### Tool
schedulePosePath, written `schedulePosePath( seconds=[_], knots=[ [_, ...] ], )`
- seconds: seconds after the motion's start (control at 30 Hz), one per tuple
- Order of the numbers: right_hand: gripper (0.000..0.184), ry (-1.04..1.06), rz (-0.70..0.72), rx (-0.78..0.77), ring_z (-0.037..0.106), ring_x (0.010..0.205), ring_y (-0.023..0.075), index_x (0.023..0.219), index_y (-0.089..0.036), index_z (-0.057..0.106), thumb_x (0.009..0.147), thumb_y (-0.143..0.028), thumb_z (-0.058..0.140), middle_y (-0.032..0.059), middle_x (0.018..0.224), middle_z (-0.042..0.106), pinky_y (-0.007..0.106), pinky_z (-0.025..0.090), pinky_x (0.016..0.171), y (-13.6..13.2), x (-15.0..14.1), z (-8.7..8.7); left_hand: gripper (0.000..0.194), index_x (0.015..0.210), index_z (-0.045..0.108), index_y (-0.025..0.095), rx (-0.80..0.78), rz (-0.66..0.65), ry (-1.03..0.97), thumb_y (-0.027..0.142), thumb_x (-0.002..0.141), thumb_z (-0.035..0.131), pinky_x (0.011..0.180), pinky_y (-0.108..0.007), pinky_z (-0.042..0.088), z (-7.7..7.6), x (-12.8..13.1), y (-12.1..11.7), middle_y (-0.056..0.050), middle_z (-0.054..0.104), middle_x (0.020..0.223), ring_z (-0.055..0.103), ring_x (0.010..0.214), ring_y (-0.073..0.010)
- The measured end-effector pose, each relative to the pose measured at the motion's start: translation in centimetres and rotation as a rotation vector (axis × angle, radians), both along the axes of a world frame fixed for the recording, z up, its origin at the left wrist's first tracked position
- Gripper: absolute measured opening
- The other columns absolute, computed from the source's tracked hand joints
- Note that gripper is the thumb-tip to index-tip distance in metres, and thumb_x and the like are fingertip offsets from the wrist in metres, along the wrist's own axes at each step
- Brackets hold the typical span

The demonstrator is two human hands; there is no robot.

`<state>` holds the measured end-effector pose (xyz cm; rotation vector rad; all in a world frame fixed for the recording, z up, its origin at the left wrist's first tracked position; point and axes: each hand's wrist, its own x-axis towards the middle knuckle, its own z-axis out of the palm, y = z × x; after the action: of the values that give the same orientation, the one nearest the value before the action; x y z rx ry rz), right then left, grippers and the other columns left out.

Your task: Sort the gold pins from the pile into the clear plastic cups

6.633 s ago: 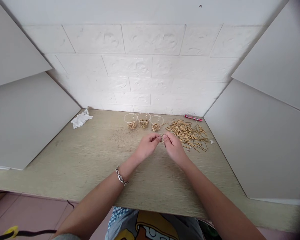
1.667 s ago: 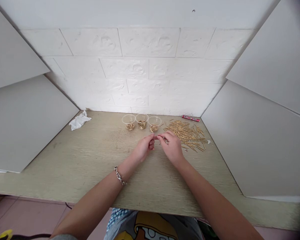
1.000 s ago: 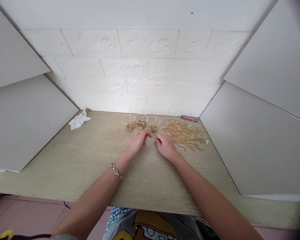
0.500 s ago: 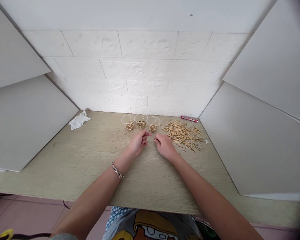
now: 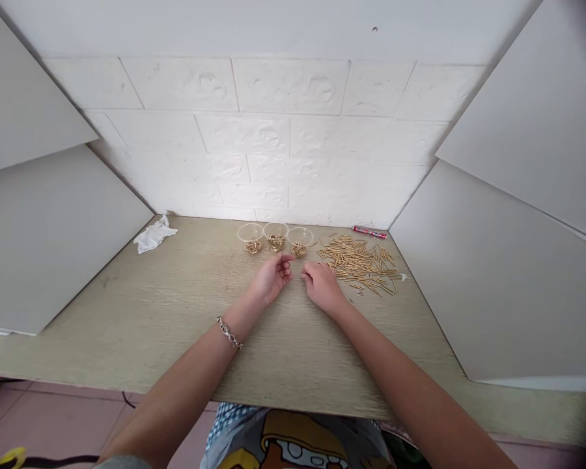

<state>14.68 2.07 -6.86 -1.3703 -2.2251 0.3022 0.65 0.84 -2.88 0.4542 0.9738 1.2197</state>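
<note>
Gold rods (image 5: 356,260) are piled at 2 o'clock from right hand (image 5: 320,284); its grip is curled, contents can't be told. Left hand (image 5: 272,277) is loosely uncurled.

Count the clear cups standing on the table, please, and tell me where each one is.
3: the left cup, the middle cup and the right cup stand side by side near the wall, the last nearest the gold pins. None seems hidden.

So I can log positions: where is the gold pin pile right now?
In the head view, the gold pin pile lies right of the rightmost clear cup, beside the right hand and in front of the red tube.
</note>
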Motion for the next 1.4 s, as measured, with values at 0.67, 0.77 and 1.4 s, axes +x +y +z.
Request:
schedulePosePath(
  seconds=[0.67, 0.77, 1.4],
  knots=[
    [0.028, 1.035, -0.075, -0.530, 0.036, 0.049, 0.0104, 0.062, -0.019, 0.040, 0.075, -0.043, 0.047, -0.0050, 0.052, 0.036, 0.024, 0.032, 0.051, -0.5, 1.0, 1.9, 0.020, 0.092, 0.059, 0.009, 0.064, -0.271, 0.018, 0.024, 0.082, 0.052, 0.040, -0.014, 0.032, 0.6, 0.0, -0.8, 0.006, 0.035, 0.053, 0.034, 0.040, -0.0017],
    [0.026, 1.072, -0.029, -0.548, 0.036, 0.048, 0.0096, 0.064, -0.019, 0.044, 0.074, -0.042, 0.049, -0.0048, 0.052, 0.040, 0.023, 0.032, 0.049, -0.4, 1.0, 2.0, 0.020, 0.093, 0.058, 0.008, 0.038, -0.289, -0.008, 0.019, 0.082, 0.046, 0.042, -0.015, 0.033, 0.8, 0.0, -0.8, 0.005, 0.034, 0.054, 0.035, 0.041, -0.0026],
    [0.016, 0.836, -0.072, -0.009, 0.049, 0.061, 0.0118, 0.074, -0.017, 0.060, 0.078, -0.032, 0.056, 0.0008, 0.067, 0.057, 0.026, 0.041, 0.059, -3.1, 0.7, 4.6, 0.014, 0.082, 0.060, 0.011, 0.196, -0.344, -0.079, 0.019, 0.073, 0.066, 0.064, -0.018, 0.045, 0.8, 0.2, -1.3, -0.004, 0.064, 0.080, 0.060, 0.071, -0.0088]
  ],
)
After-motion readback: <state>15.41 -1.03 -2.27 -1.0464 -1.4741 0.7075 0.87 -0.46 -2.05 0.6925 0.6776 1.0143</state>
